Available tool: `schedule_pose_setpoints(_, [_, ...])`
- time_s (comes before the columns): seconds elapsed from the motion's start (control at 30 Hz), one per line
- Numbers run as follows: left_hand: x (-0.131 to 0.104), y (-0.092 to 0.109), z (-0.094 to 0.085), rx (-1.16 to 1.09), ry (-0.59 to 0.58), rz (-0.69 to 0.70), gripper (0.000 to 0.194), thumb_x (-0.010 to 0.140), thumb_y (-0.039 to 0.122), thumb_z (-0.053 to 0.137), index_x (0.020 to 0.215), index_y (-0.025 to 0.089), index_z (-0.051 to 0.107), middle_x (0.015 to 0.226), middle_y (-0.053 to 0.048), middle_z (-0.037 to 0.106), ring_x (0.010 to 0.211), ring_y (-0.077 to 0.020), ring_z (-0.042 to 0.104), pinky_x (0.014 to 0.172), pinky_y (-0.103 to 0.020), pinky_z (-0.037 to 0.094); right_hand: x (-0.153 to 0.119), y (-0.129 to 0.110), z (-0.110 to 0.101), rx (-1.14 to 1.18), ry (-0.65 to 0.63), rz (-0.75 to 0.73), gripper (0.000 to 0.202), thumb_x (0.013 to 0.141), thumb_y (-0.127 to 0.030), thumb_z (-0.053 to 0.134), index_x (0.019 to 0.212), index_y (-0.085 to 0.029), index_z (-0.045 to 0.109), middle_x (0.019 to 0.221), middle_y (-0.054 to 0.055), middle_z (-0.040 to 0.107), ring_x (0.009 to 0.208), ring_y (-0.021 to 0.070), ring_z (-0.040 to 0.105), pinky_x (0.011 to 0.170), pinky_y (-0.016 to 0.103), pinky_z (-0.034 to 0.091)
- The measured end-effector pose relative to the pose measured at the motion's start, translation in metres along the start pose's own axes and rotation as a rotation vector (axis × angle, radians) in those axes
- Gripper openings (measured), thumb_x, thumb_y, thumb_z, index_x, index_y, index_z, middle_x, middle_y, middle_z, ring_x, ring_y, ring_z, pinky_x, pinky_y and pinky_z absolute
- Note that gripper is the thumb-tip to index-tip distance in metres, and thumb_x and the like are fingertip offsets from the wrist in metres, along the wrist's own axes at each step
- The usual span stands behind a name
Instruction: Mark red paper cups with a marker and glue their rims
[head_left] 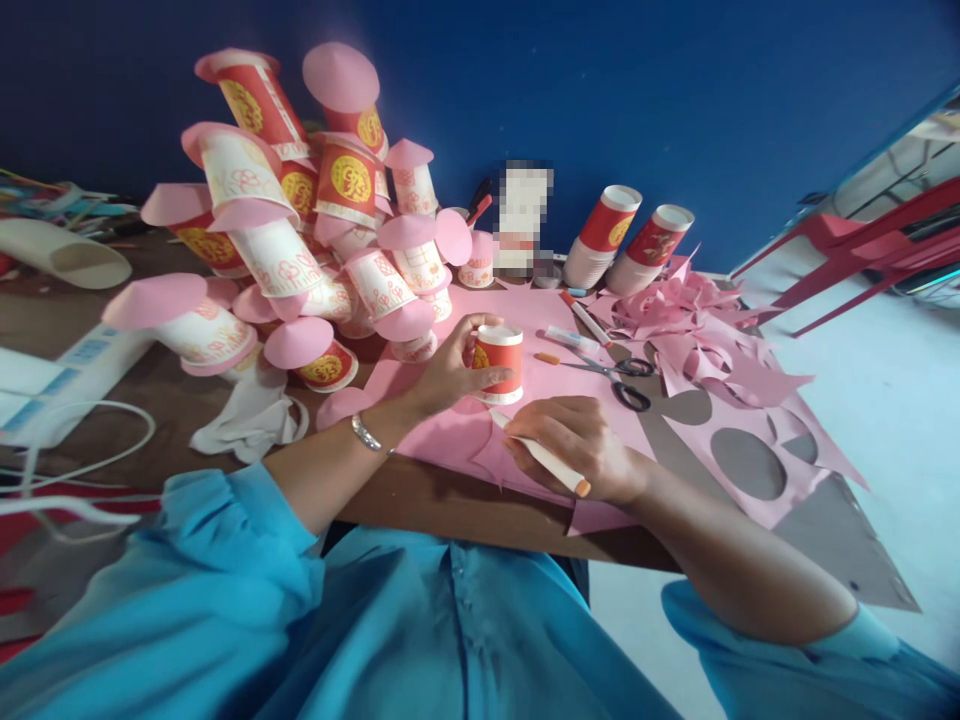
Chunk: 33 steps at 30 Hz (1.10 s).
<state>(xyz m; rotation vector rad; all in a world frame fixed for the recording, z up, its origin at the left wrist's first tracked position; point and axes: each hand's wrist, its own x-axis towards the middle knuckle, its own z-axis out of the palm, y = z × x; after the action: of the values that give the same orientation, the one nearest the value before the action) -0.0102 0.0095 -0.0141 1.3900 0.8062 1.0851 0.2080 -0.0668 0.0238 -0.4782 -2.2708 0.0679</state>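
My left hand (455, 368) is closed around a red and white paper cup (504, 362) with a gold emblem on its side. In my right hand (581, 440) is a white marker (559, 468) with an orange end pointing toward me; its other end is close to the foot of the cup. Pink paper (442, 435) lies under both hands. Just beyond them are an orange marker cap (547, 358), a clear capped tube (571, 341), a red and white marker (589, 318) and black-handled scissors (626, 382).
Many cups with pink cone tops (274, 260) are piled at the left. Two stacks of paper cups (604, 235) stand by the blue wall. Pink scraps (675, 310) and a cut-out sheet (750, 465) lie at the right. A white cloth (251, 415) and cables (90, 408) are at the left.
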Motion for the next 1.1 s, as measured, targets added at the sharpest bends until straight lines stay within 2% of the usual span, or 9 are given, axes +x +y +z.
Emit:
schedule_pose_setpoints(0.17, [0.003, -0.002, -0.001, -0.015, 0.069, -0.025, 0.067, 0.077, 0.041, 0.093, 0.135, 0.028, 0.063, 0.129, -0.007, 0.071, 0.117, -0.0265, 0.067, 0.096, -0.038, 0.057, -0.001, 0.001, -0.001, -0.022, -0.034, 0.007, 0.017, 0.099, -0.006, 0.067, 0.11, -0.019, 0.065, 0.087, 0.003, 0.079, 0.071, 0.0152, 0.075, 0.064, 0.026, 0.061])
schedule_pose_setpoints(0.33, [0.006, -0.008, -0.003, -0.095, 0.082, 0.012, 0.06, 0.081, 0.041, 0.082, 0.137, 0.029, 0.064, 0.13, -0.006, 0.072, 0.122, -0.0296, 0.067, 0.099, -0.04, 0.056, -0.003, 0.003, 0.001, -0.027, -0.055, 0.008, 0.012, 0.1, -0.008, 0.064, 0.108, -0.018, 0.066, 0.086, 0.003, 0.079, 0.072, 0.0154, 0.076, 0.065, 0.026, 0.061])
schedule_pose_setpoints(0.4, [0.005, -0.007, -0.002, -0.07, 0.072, 0.017, 0.061, 0.081, 0.041, 0.084, 0.137, 0.03, 0.063, 0.132, -0.006, 0.071, 0.123, -0.0298, 0.066, 0.099, -0.04, 0.055, -0.003, 0.004, 0.001, -0.043, -0.061, 0.016, 0.012, 0.102, -0.009, 0.064, 0.107, -0.019, 0.065, 0.086, 0.003, 0.079, 0.072, 0.0147, 0.075, 0.064, 0.026, 0.06])
schedule_pose_setpoints(0.53, [0.003, -0.001, 0.001, 0.031, 0.075, 0.002, 0.067, 0.071, 0.039, 0.097, 0.127, 0.028, 0.061, 0.127, -0.006, 0.069, 0.117, -0.027, 0.065, 0.096, -0.038, 0.054, -0.003, 0.004, 0.001, -0.041, -0.059, 0.012, 0.008, 0.105, -0.011, 0.062, 0.106, -0.019, 0.064, 0.085, 0.003, 0.078, 0.071, 0.0146, 0.075, 0.064, 0.026, 0.06])
schedule_pose_setpoints(0.73, [0.004, 0.0, 0.0, -0.087, 0.147, 0.003, 0.059, 0.074, 0.038, 0.088, 0.126, 0.027, 0.061, 0.12, -0.005, 0.068, 0.109, -0.0245, 0.064, 0.092, -0.036, 0.054, 0.001, 0.003, 0.0, -0.078, -0.013, 0.0, 0.013, 0.103, -0.009, 0.064, 0.107, -0.021, 0.063, 0.084, 0.001, 0.079, 0.068, 0.0137, 0.074, 0.062, 0.025, 0.059])
schedule_pose_setpoints(0.93, [0.004, -0.004, -0.001, -0.163, 0.086, -0.008, 0.058, 0.076, 0.035, 0.084, 0.13, 0.028, 0.062, 0.119, -0.004, 0.069, 0.106, -0.0237, 0.065, 0.088, -0.035, 0.055, 0.004, 0.003, 0.0, -0.118, 0.076, 0.022, 0.019, 0.101, -0.003, 0.064, 0.107, -0.021, 0.061, 0.079, -0.001, 0.075, 0.065, 0.0137, 0.072, 0.057, 0.025, 0.055])
schedule_pose_setpoints(1.1, [0.004, -0.013, -0.004, -0.152, 0.043, -0.001, 0.067, 0.078, 0.039, 0.086, 0.138, 0.029, 0.057, 0.129, -0.005, 0.071, 0.112, -0.0254, 0.068, 0.089, -0.037, 0.057, 0.005, 0.003, 0.001, -0.141, 0.082, 0.04, 0.017, 0.103, -0.006, 0.064, 0.107, -0.022, 0.06, 0.079, -0.002, 0.075, 0.065, 0.0135, 0.072, 0.058, 0.025, 0.054])
